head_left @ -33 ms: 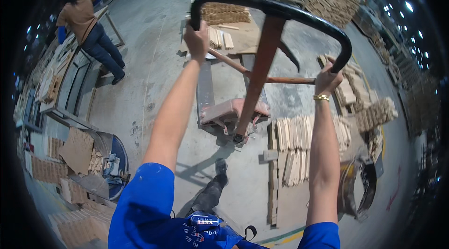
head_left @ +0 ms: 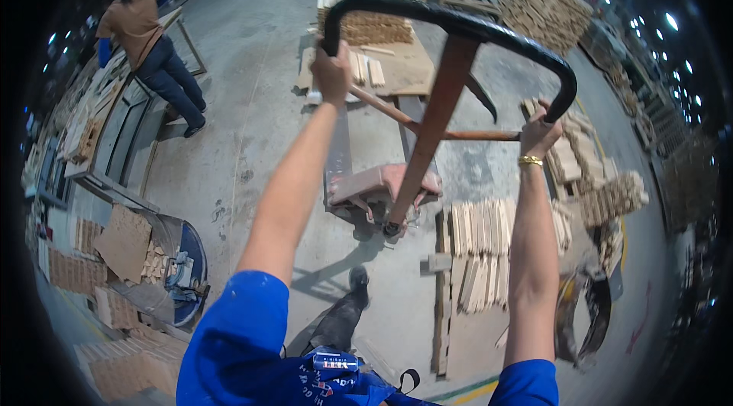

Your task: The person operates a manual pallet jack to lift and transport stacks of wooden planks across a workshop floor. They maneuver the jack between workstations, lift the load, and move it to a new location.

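Both my arms reach forward to a pallet jack's black loop handle (head_left: pixel 450 18). My left hand (head_left: pixel 333 76) is closed round its left end, and my right hand (head_left: pixel 540 134), with a gold bracelet at the wrist, grips the right end. A dark curved lever (head_left: pixel 481 95) sits inside the loop. The reddish shaft (head_left: pixel 435 131) slants down to the worn red pallet jack base (head_left: pixel 359 183) on the floor. From that base, the forks (head_left: pixel 337 148) stretch away toward a low board (head_left: pixel 405 74) carrying stacked wood strips (head_left: pixel 376 27).
At the far left a person in a brown shirt (head_left: pixel 134 23) bends over a workbench (head_left: pixel 107 177). A pallet with wood strips (head_left: pixel 482 227) lies close on the right. Wood scraps (head_left: pixel 155 262) fill a blue-rimmed round container (head_left: pixel 197 253) at left. More wood stacks (head_left: pixel 546 9) stand far right.
The handle and both hands sit slightly lower and farther right in the picture. Both hands keep their grip.
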`<state>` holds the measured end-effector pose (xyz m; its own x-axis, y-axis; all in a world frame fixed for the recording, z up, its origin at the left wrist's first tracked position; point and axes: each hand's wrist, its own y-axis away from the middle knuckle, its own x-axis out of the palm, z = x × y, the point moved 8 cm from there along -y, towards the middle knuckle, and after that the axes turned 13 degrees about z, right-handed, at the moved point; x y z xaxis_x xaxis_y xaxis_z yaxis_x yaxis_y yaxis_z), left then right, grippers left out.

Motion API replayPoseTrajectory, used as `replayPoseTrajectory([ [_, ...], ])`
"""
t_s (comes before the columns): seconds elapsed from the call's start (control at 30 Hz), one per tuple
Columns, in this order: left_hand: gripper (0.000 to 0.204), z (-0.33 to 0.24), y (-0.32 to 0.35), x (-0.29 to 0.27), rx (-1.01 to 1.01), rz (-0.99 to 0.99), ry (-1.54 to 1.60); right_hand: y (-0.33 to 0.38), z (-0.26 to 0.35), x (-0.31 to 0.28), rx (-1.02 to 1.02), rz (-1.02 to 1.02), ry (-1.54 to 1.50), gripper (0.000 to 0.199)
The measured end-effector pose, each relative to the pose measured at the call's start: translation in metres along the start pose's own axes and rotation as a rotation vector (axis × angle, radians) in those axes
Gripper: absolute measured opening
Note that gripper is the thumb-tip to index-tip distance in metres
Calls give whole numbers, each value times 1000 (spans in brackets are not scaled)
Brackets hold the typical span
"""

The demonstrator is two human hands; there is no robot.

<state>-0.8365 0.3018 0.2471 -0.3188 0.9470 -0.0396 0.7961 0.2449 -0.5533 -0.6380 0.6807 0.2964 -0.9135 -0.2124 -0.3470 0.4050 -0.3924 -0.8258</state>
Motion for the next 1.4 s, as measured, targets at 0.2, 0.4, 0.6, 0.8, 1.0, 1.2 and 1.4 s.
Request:
replayPoseTrajectory([
  [0.2,20,13,-7,20,-97,38,21,-55,-77,129,654,442,-440,20],
  [0.4,5,39,30,-36,-18,34,245,13,-51,109,424,365,-1053,25],
  [0.6,17,45,125,-140,-204,290,96,173,1,40,287,737,-416,3],
  [0.8,17,-29,161,-44,206,1138,-766,178,-85,67,501,646,-611,8],
  [1.0,22,-21,213,73,31,1406,-792,111,-172,57,248,915,-629,29],
  [1.2,14,3,309,106,-40,1547,-915,154,-97,20,-222,1499,71,34],
  [1.4,30,35,443,110,-218,1859,-792,328,-178,1,-86,2156,466,18],
])
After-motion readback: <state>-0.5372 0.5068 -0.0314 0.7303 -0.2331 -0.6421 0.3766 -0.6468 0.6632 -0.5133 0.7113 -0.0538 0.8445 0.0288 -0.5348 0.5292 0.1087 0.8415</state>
